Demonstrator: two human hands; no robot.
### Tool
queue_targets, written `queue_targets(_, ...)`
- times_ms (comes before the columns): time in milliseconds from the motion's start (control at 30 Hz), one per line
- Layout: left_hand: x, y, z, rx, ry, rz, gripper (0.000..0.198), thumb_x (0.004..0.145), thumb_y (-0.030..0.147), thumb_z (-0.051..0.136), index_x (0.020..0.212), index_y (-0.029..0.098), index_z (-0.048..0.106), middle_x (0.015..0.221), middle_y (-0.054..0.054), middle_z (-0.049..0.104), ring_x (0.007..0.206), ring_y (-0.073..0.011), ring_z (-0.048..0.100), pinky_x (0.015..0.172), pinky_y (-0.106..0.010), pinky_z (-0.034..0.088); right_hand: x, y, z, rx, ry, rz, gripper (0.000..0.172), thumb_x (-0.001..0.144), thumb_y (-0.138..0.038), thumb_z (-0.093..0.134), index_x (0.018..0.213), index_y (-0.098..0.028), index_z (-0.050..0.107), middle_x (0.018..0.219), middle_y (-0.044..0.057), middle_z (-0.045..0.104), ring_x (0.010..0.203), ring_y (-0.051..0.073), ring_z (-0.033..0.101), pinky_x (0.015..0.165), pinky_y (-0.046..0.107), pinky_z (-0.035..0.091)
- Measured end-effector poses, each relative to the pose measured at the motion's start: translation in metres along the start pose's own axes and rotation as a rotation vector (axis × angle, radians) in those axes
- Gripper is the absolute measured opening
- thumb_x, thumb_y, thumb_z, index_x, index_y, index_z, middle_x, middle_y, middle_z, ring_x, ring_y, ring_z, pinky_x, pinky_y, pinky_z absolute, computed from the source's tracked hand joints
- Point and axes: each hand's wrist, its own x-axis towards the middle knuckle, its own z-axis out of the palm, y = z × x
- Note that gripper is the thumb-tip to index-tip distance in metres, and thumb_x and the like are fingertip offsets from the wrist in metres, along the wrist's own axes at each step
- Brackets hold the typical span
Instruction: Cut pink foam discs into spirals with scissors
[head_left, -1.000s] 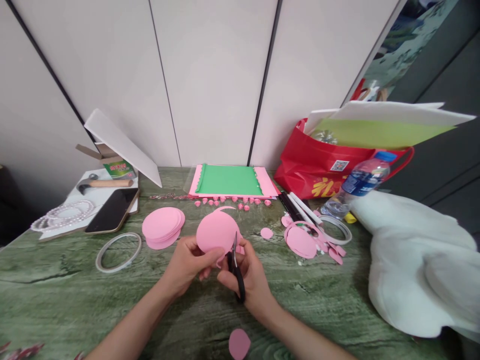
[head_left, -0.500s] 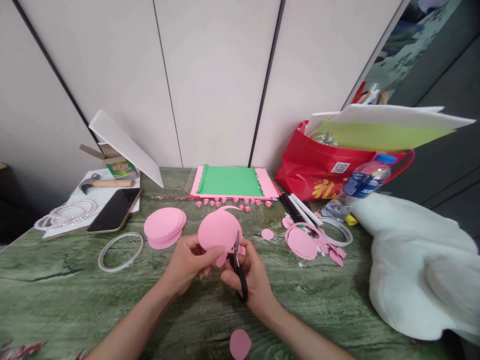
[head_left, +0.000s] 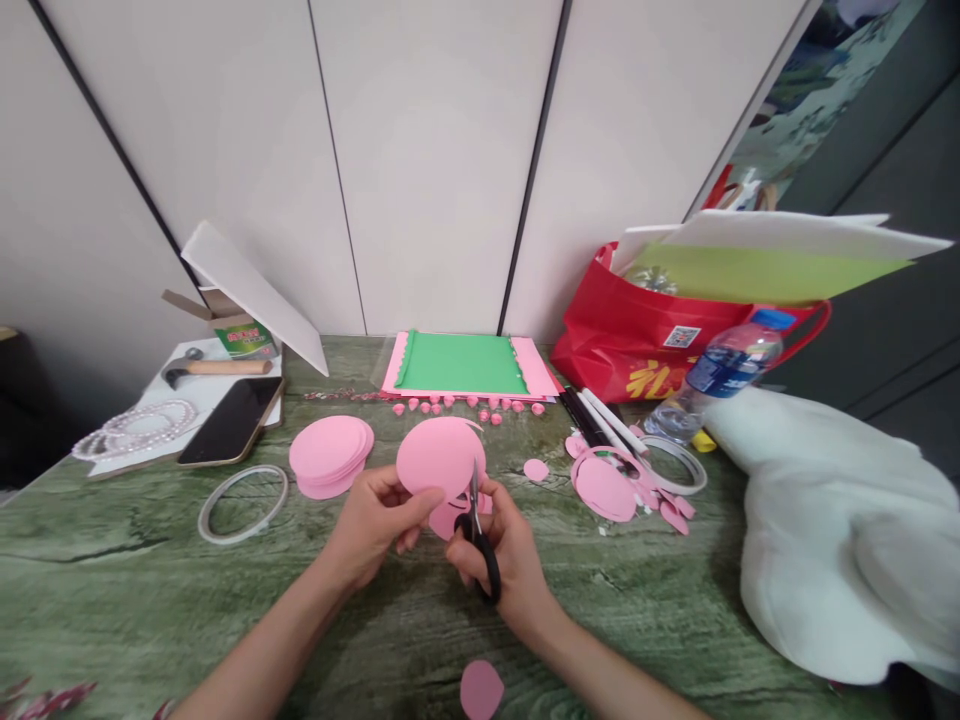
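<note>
My left hand pinches the lower edge of a pink paper disc and holds it upright above the green table. My right hand grips small black-handled scissors whose blades point up into the disc's right edge. A pink offcut hangs below the disc between the two hands. A stack of pink discs lies just left of the hands. A small pink oval lies on the table near my forearms.
A tape ring, a phone, beads and a hammer lie at the left. Green and pink sheets lie at the back. Pink scraps, pens, a water bottle, a red bag and white cloth fill the right.
The scissors have worked a little further along the disc's edge, and a pink offcut now hangs lower between the hands. The view shifted slightly.
</note>
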Motion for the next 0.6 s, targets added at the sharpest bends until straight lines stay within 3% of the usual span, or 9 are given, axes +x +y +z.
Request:
queue_targets(167,0.001,0.000,0.000,-0.042,0.004,0.025,0.024,0.065,0.032,0.071,0.061,0.013,0.057,0.038,0.008,0.045,0.031,-0.0021,0.034,0.031,-0.014,0.025,0.001,0.002,-0.002,-0.018,0.004,0.019,0.048,0.058,-0.030,0.073,0.093,-0.022,0.040,0.042,-0.013,0.048,0.030,0.004,0.034,0.032,0.014,0.025)
queue_targets(400,0.000,0.001,0.004,-0.152,-0.090,-0.029,0.026,0.074,0.037,0.063,0.065,0.015,0.054,0.051,0.004,0.057,0.029,-0.0039,0.041,0.026,-0.014,0.028,-0.002,0.011,-0.002,-0.029,-0.046,0.038,0.053,0.058,-0.034,0.075,0.095,-0.022,0.040,0.044,-0.012,0.053,0.030,0.006,0.041,0.031,0.014,0.027)
queue_targets(600,0.000,0.001,0.003,-0.038,0.020,-0.027,0.032,0.065,0.034,0.071,0.050,0.012,0.053,0.041,0.004,0.050,0.028,-0.0011,0.035,0.027,-0.013,0.022,-0.005,0.009,0.000,-0.023,-0.068,0.049,0.054,0.059,-0.040,0.075,0.096,-0.023,0.039,0.045,-0.011,0.053,0.032,0.007,0.040,0.034,0.015,0.026)
